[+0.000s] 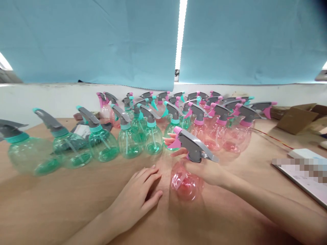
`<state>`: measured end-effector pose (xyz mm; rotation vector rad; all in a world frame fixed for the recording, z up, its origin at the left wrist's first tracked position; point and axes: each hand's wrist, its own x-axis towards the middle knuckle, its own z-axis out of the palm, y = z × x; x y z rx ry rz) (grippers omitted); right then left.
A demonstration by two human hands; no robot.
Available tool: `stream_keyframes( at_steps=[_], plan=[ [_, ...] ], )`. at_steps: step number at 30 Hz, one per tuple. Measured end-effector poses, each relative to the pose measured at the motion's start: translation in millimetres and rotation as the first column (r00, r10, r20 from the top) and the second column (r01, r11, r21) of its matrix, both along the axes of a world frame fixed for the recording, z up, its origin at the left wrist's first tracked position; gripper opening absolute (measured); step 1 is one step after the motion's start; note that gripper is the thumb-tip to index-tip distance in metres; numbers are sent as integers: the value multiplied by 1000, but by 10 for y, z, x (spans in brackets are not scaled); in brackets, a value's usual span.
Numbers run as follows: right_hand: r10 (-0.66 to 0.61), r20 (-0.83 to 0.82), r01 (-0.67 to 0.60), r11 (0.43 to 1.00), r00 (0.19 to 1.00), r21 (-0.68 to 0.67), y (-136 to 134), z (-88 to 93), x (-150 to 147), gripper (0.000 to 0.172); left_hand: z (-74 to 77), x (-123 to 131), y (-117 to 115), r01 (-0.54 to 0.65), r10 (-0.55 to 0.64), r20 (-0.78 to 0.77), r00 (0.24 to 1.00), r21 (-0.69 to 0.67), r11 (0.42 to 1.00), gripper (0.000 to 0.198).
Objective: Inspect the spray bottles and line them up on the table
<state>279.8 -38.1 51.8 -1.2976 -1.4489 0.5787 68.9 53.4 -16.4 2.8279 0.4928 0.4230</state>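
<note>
Bench: matte light-brown wooden bench (51, 204), with a blue sheet (89, 41) behind it.
Bottle: round clear pink plastic spray bottle (185, 183), glossy, with a grey trigger, resting on the bench.
Right hand (206, 170): fingers clenched round the bottle's neck.
Left hand (138, 194): fingers released, lying flat just left of the bottle.
Rows: translucent green and pink spray bottles (127, 143) behind the bottle.

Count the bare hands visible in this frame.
2. The left hand lies flat on the brown wooden table; the right hand grips the neck of the pink translucent plastic spray bottle. No other hand shows.
</note>
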Motion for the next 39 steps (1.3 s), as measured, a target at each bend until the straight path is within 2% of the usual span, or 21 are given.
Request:
stream_keyframes(
  at_steps=[4,11,14,18,25,30,39],
  plan=[
    [-38,31,37,999,999,7,13,-9,5,56,-16,-3,5,-1,1,20,1000,8,1000,36],
    [45,-69,-45,999,997,5,45,-56,2,30,-10,12,-7,-1,1,-13,1000,48,999,38],
    [48,-62,-47,999,997,24,32,-41,-7,19,4,21,-13,2,-1,-24,1000,62,998,38],
    [25,-51,-27,999,998,-28,8,13,-19,6,6,21,-13,-1,5,-52,999,75,997,39],
    [61,-72,-63,998,995,-13,8,-13,3,10,27,19,-17,6,0,-71,997,89,996,38],
    [6,-4,-6,999,1000,-32,-3,-17,11,29,17,14,-4,6,0,-66,998,91,996,39],
    [-42,28,43,999,999,-18,-6,80,-38,11,19,19,3,13,-5,-85,996,88,996,39]
  ],
)
